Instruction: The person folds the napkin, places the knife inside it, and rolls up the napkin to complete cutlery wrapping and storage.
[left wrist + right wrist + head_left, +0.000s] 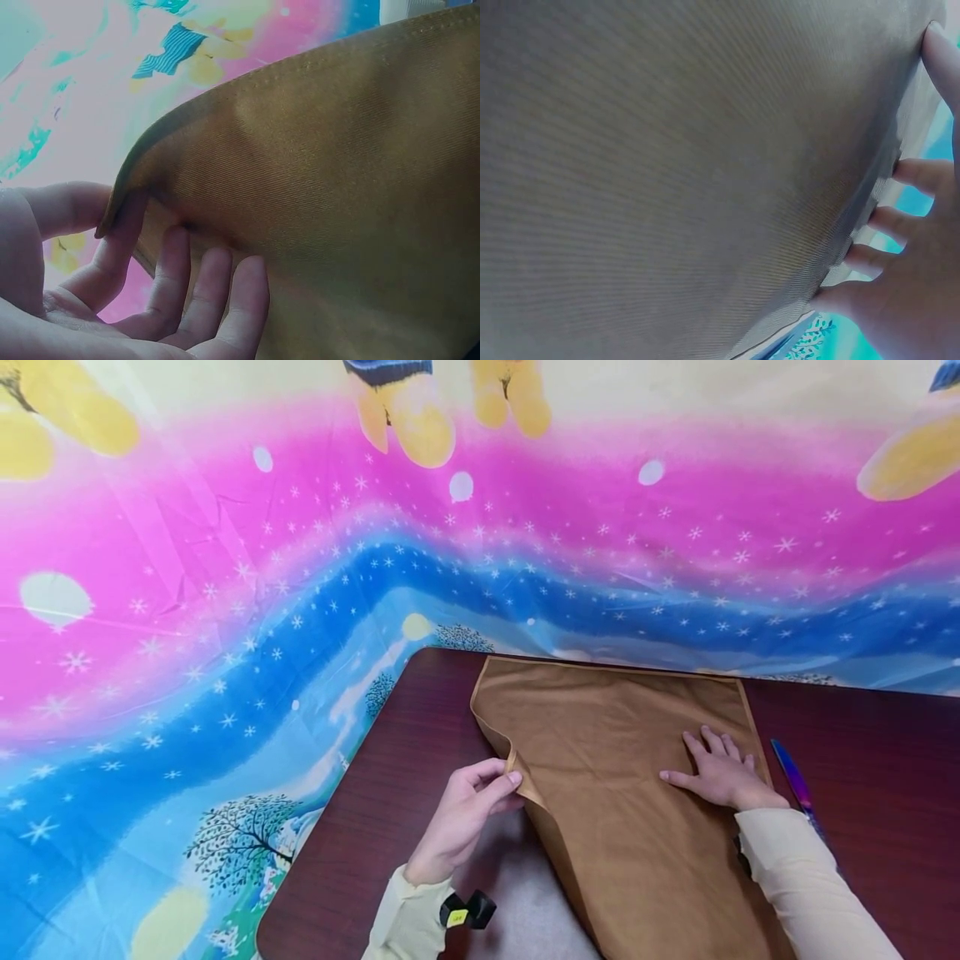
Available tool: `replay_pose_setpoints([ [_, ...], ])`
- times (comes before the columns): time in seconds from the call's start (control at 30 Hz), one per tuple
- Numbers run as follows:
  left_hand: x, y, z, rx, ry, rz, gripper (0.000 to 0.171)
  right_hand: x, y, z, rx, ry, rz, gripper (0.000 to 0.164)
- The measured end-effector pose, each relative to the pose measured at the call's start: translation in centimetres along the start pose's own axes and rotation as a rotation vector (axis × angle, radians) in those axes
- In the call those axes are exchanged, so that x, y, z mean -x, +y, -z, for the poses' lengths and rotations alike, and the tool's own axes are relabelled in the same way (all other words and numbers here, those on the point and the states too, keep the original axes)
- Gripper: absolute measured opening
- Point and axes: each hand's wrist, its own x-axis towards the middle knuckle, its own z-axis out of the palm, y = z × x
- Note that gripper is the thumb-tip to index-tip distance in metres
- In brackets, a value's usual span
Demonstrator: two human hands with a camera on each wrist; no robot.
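A brown hemmed cloth (615, 760) lies over the dark wooden table, its left edge lifted and folded back a little. My left hand (472, 806) pinches that edge between thumb and forefinger. In the left wrist view the hem bends over the left hand (112, 277), while the other fingers lie against the cloth's underside (315, 172). My right hand (723, 772) rests spread on top of the cloth near its right edge. The right wrist view shows the fingertips of the right hand (915, 247) touching the ribbed fabric (690, 180).
Just right of the cloth lies a knife (795, 781) with a shiny blue-purple blade. Pale grey material (525, 877) shows below the cloth's lifted left side. The table (375, 793) has a rounded far-left corner, and a colourful printed sheet (300, 568) hangs behind and beside it.
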Motion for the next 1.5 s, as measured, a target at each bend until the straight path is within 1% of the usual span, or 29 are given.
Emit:
replay_pose_setpoints([
  [0.07,-0.1,0.0,0.0,0.001,0.0,-0.001,0.032,0.0,0.0,0.0,0.004,0.01,0.01,0.098],
  [0.17,-0.2,0.1,-0.1,0.003,0.004,0.002,0.029,-0.1,-0.4,-0.1,0.011,0.044,0.045,0.092],
  [0.33,-0.4,0.4,-0.4,0.002,0.006,0.002,0.025,-0.3,-2.0,0.3,0.036,0.129,0.135,0.075],
  [0.43,-0.4,0.5,-0.5,0.005,0.001,-0.002,0.025,-0.4,-3.5,0.9,0.049,0.173,0.189,0.067],
  [0.5,-0.5,0.5,-0.6,0.01,-0.004,-0.001,0.026,-0.3,-4.7,1.4,0.055,0.192,0.216,0.065],
  [0.7,-0.8,0.5,-0.7,0.012,-0.009,0.003,0.027,0.1,-8.2,3.0,0.067,0.215,0.269,0.063],
  [0.87,-0.8,0.4,-0.6,-0.008,-0.005,-0.005,0.029,0.7,-10.8,3.9,0.039,0.242,0.316,0.056],
  [0.97,-0.9,0.3,-0.6,-0.021,-0.001,-0.008,0.03,1.2,-12.5,4.3,0.016,0.292,0.373,0.05],
  [1.13,-1.0,0.4,-0.7,-0.048,0.018,-0.014,0.028,2.3,-15.2,5.0,-0.001,0.407,0.504,0.042],
  [1.23,-1.1,0.4,-0.7,-0.061,0.023,-0.02,0.029,3.0,-16.6,5.4,0.001,0.455,0.586,0.041],
  [1.3,-1.1,0.4,-0.7,-0.067,0.021,-0.023,0.029,3.3,-17.3,5.6,0.01,0.469,0.631,0.042],
  [1.5,-1.1,0.3,-0.7,-0.084,0.017,-0.038,0.029,4.0,-18.8,5.7,0.071,0.504,0.744,0.056],
])
